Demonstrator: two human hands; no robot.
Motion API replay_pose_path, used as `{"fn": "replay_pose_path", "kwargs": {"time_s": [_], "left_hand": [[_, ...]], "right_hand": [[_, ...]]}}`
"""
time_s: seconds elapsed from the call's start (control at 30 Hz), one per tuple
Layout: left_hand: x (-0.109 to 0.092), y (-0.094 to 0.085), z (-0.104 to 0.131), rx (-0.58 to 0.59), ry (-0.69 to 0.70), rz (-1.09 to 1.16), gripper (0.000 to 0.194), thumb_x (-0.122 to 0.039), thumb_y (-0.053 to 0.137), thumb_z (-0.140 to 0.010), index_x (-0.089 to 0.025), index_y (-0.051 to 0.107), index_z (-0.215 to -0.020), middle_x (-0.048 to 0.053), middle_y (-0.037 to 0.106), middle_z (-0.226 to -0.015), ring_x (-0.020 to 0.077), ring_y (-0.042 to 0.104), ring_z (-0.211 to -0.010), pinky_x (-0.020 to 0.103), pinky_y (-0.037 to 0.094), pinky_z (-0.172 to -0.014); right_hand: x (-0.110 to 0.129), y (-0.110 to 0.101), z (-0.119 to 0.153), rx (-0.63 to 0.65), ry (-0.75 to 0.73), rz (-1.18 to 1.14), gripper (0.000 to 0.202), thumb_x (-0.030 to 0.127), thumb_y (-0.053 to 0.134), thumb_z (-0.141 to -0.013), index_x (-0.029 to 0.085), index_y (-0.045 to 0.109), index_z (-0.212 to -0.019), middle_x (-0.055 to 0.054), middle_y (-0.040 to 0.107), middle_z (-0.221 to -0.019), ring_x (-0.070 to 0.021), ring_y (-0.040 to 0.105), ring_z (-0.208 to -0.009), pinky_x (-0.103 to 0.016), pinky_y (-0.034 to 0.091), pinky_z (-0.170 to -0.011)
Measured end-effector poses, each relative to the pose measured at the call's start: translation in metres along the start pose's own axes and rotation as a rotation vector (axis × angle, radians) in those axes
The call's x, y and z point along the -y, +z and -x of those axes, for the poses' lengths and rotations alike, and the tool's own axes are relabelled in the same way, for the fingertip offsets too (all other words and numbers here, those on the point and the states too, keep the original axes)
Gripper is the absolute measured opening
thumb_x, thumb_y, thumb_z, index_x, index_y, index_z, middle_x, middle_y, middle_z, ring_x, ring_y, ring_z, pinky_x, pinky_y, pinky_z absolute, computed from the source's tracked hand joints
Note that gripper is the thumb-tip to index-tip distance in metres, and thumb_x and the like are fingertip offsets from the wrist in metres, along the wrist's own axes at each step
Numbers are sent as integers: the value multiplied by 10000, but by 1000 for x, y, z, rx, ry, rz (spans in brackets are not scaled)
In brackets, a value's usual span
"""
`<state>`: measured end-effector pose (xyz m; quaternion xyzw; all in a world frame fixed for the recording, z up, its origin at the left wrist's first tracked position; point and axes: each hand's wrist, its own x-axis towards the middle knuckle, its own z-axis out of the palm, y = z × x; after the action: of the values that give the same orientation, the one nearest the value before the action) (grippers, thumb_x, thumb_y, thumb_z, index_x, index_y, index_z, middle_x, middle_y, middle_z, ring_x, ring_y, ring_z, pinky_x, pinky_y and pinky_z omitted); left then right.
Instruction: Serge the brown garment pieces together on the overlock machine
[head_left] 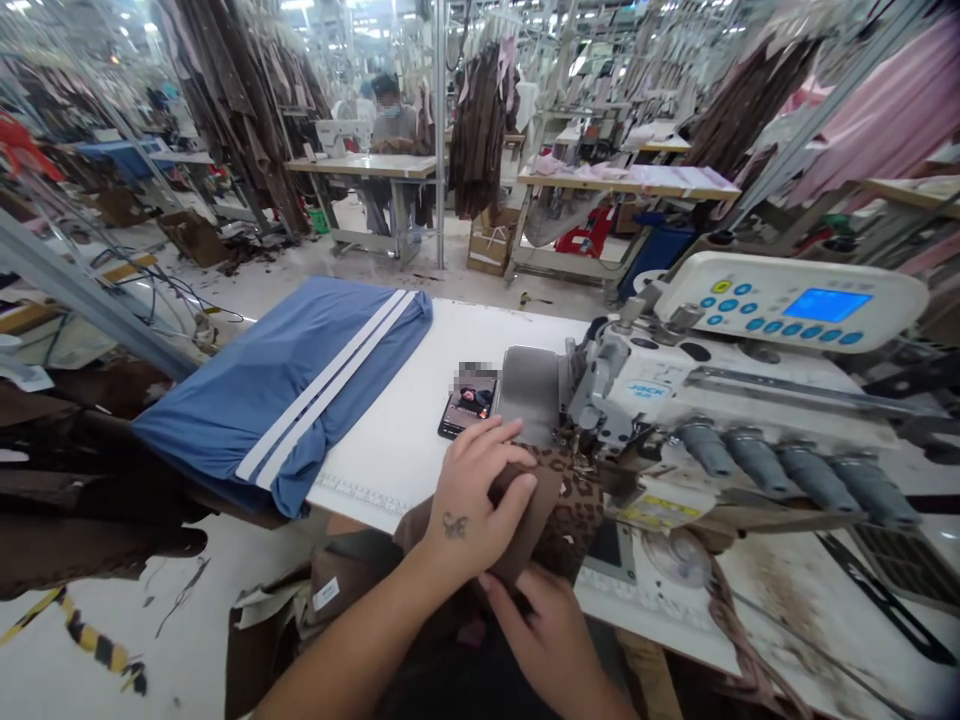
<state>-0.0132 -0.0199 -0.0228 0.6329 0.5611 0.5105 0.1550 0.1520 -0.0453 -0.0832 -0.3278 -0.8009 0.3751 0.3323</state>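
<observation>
Brown and leopard-print fabric lies at the needle area of a white sewing machine, hanging over the table's front edge. My left hand, with a small tattoo near the wrist, is on the brown part of the cloth, thumb and fingers bent around a fold. Lower and nearer to me, my right hand pinches the edge of the same fabric between thumb and fingers. A phone with a lit screen lies just beyond my left fingertips, beside a grey metal plate.
Blue cloth with white stripes covers the left of the white table. Black tweezers lie at the right. A cardboard box stands on the floor ahead. A masked person sits at another machine; garments hang around.
</observation>
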Motion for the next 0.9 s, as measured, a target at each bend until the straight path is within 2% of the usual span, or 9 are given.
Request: {"fn": "replay_pose_path", "kwargs": {"time_s": [0.1, 0.23, 0.3, 0.37, 0.43, 0.53, 0.67, 0.77, 0.9], "left_hand": [[8, -8, 2, -38, -13, 134, 112, -190, 577, -1032, -255, 661, -996, 29, 705, -1383, 245, 520, -1445, 486, 396, -1221], [25, -28, 28, -90, -29, 246, 122, -180, 567, -1052, -252, 664, -1069, 47, 739, -1204, 220, 637, -1264, 432, 482, -1119], [30, -40, 39, -68, -18, 256, 106, -184, 606, -1037, -259, 675, -1069, 38, 728, -1101, 207, 670, -1136, 391, 529, -1020], [36, -51, 41, 7, -8, 167, 117, -203, 635, -1025, -270, 675, -1112, 38, 715, -1115, 209, 668, -1107, 386, 539, -990], [47, -60, 33, 95, -27, -44, 163, -242, 624, -1035, -274, 659, -1191, 52, 713, -1190, 227, 656, -1155, 422, 527, -1035], [77, -67, 11, 193, -58, -340, 257, -280, 608, -1039, -238, 618, -1292, 110, 670, -1355, 290, 611, -1290, 512, 492, -1121], [113, -65, -5, 275, -24, -441, 421, -261, 698, -971, -235, 579, -1374, 130, 511, -1592, 337, 505, -1452, 560, 435, -1210], [121, -60, -2, 275, 8, -516, 429, -317, 663, -1002, -255, 547, -1410, 118, 503, -1605, 320, 494, -1468, 543, 448, -1207], [119, -57, 3, 273, -1, -574, 419, -375, 625, -1025, -268, 546, -1422, 109, 527, -1582, 314, 504, -1457, 528, 464, -1194]], "right_hand": [[5, 8, 0, 24, 7, -27, 324, 316, 546, -1074, 200, 687, -807, -6, 727, -710, -157, 703, -646, -228, 471, -638], [8, 15, 1, 100, 2, -46, 320, 304, 536, -1065, 201, 647, -784, 5, 699, -695, -137, 656, -624, -225, 430, -620], [9, 12, 3, 156, 0, -68, 297, 293, 537, -1053, 203, 639, -790, 12, 685, -696, -131, 643, -632, -221, 428, -631], [9, 4, 5, 221, -2, -78, 281, 278, 531, -1044, 207, 628, -790, 22, 659, -688, -122, 627, -630, -216, 422, -630], [8, -7, 7, 271, -19, -55, 281, 266, 527, -1043, 213, 612, -780, 38, 618, -653, -111, 599, -596, -215, 400, -599], [2, -22, 8, 250, -50, 19, 250, 253, 530, -1050, 222, 626, -820, 48, 607, -639, -104, 604, -577, -215, 393, -588], [-11, -34, 7, 261, -88, 106, 219, 200, 531, -1009, 233, 608, -806, 46, 630, -643, -107, 640, -591, -213, 411, -603], [-17, -38, 6, 253, -125, 139, 200, 166, 524, -946, 238, 553, -762, 50, 611, -616, -105, 623, -560, -208, 412, -578], [-16, -40, 1, 240, -138, 165, 165, 133, 509, -905, 247, 548, -792, 47, 635, -629, -109, 637, -570, -208, 424, -578]]}}
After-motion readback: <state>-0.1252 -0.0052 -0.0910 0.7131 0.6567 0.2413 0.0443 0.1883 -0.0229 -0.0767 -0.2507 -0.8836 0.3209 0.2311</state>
